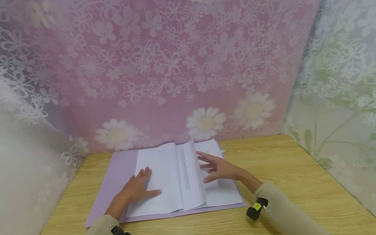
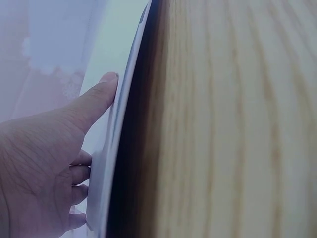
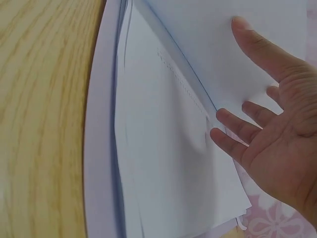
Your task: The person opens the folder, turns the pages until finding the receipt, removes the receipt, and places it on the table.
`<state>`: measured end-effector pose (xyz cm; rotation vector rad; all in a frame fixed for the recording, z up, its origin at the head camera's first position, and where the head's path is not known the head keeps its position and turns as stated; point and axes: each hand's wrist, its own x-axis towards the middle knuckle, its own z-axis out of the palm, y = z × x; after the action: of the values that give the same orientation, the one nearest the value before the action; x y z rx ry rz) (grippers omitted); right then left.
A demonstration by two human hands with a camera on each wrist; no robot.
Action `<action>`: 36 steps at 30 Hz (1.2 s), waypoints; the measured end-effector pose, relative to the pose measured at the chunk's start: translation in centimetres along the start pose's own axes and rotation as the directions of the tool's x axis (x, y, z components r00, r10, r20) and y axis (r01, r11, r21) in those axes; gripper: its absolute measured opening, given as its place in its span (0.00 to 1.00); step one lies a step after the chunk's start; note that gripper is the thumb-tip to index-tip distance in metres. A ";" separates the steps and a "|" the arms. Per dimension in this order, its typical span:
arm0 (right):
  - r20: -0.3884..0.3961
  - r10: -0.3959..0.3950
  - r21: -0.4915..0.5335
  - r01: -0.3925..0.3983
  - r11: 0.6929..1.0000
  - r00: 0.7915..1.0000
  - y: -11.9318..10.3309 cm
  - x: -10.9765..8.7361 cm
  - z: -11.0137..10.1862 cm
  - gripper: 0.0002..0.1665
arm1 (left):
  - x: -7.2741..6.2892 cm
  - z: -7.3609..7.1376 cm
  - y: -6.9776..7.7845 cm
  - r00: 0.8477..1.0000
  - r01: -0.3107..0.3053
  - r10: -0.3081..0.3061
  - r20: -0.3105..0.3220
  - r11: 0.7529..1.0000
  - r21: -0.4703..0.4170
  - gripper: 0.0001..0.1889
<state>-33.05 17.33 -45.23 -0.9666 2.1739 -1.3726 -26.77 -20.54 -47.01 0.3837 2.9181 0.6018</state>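
A light purple folder (image 1: 116, 176) lies spread on the table with white sheets in it. My left hand (image 1: 137, 188) rests on the left-hand page (image 1: 162, 178), fingers spread and thumb pointing right. Near the middle, a page with a column of small print (image 1: 190, 177) stands partly raised and curved. My right hand (image 1: 220, 168) is beside that raised page, its fingers extended toward it. In the right wrist view the fingers (image 3: 237, 126) are apart and loosely straight, with the fingertips right at the page's edge. Under it lie more white sheets (image 3: 163, 148).
The wooden table (image 1: 272, 163) has bare surface right of the folder and along its front. Behind it stands a pink flowered backdrop (image 1: 162, 97), with pale flowered sheets at both sides. Small black devices (image 1: 256, 209) are worn on both wrists over beige sleeves.
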 end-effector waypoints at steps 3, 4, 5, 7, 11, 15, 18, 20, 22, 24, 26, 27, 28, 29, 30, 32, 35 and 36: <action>-0.008 -0.013 0.001 0.013 1.000 1.000 0.0 0.0 0.1 0.64 | 0.2 0.1 -0.1 1.000 -0.002 0.002 0.003 1.000 0.001 0.58; -0.011 -0.013 -0.003 0.013 1.000 1.000 0.0 0.0 0.2 0.64 | 0.2 0.1 -0.1 1.000 0.000 0.000 0.005 1.000 0.003 0.58; -0.011 -0.013 -0.008 0.013 1.000 1.000 -0.2 0.0 0.3 0.64 | 0.2 0.1 -0.1 1.000 0.001 -0.001 0.006 1.000 0.004 0.58; -0.012 -0.009 -0.022 0.008 1.000 1.000 -0.5 0.0 0.5 0.64 | 0.2 0.0 0.0 1.000 0.001 -0.002 0.009 1.000 0.006 0.58; -0.007 -0.016 -0.054 0.016 0.998 1.000 -0.9 -0.2 0.9 0.66 | 0.1 -0.1 0.3 1.000 -0.005 0.005 0.008 1.000 0.003 0.56; -0.004 -0.026 -0.069 0.025 0.997 1.000 -0.9 -0.1 1.0 0.66 | 0.5 -0.5 0.8 0.999 -0.029 0.028 -0.020 0.999 -0.044 0.51; -0.008 -0.016 -0.081 0.015 0.997 1.000 -1.1 -0.1 1.0 0.66 | 0.9 -1.1 1.5 0.998 -0.046 0.042 -0.042 0.992 -0.115 0.47; -0.008 -0.013 -0.084 0.013 0.996 1.000 -1.2 -0.1 1.1 0.66 | 1.1 -1.5 2.3 0.997 -0.060 0.052 -0.052 0.983 -0.171 0.45; -0.005 -0.013 -0.086 0.012 0.996 1.000 -1.4 0.0 1.2 0.65 | 1.1 -2.0 3.1 0.996 -0.074 0.062 -0.059 0.971 -0.227 0.44; 0.000 -0.015 -0.084 0.015 0.996 1.000 -1.6 0.0 1.3 0.65 | 1.1 -2.5 4.1 0.994 -0.101 0.084 -0.072 0.958 -0.269 0.43; 0.001 -0.014 -0.082 0.014 0.997 1.000 -1.7 0.1 1.5 0.65 | 1.2 -2.8 5.0 0.991 -0.128 0.107 -0.085 0.944 -0.303 0.42; 0.003 -0.012 -0.081 0.012 0.997 1.000 -1.8 0.1 1.6 0.65 | 1.1 -3.0 5.4 0.989 -0.140 0.117 -0.091 0.937 -0.320 0.41; 0.004 -0.012 -0.079 0.012 0.997 1.000 -1.8 0.1 1.6 0.64 | 1.2 -3.1 5.9 0.988 -0.149 0.124 -0.096 0.930 -0.337 0.40; 0.004 -0.013 -0.078 0.014 0.997 1.000 -1.8 0.1 1.7 0.64 | 1.2 -3.3 6.3 0.986 -0.157 0.128 -0.105 0.922 -0.353 0.40; 0.002 -0.016 -0.078 0.016 0.997 1.000 -1.8 0.1 1.7 0.64 | 1.2 -3.4 6.7 0.985 -0.164 0.131 -0.112 0.913 -0.374 0.39; 0.005 -0.017 -0.088 0.017 0.996 1.000 -1.9 0.2 1.9 0.64 | 1.2 -3.6 7.4 0.981 -0.189 0.151 -0.123 0.886 -0.423 0.38; 0.014 -0.025 -0.091 0.026 0.996 1.000 -1.9 0.3 2.0 0.63 | 1.1 -3.9 8.3 0.976 -0.215 0.171 -0.133 0.844 -0.491 0.38; 0.019 -0.025 -0.094 0.026 0.995 1.000 -2.0 0.4 2.1 0.63 | 1.0 -4.0 8.6 0.974 -0.224 0.180 -0.134 0.829 -0.513 0.38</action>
<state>-31.30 15.20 -44.34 -1.0399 2.2376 -1.2782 -26.60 -14.13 -39.96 0.6049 2.6360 1.4331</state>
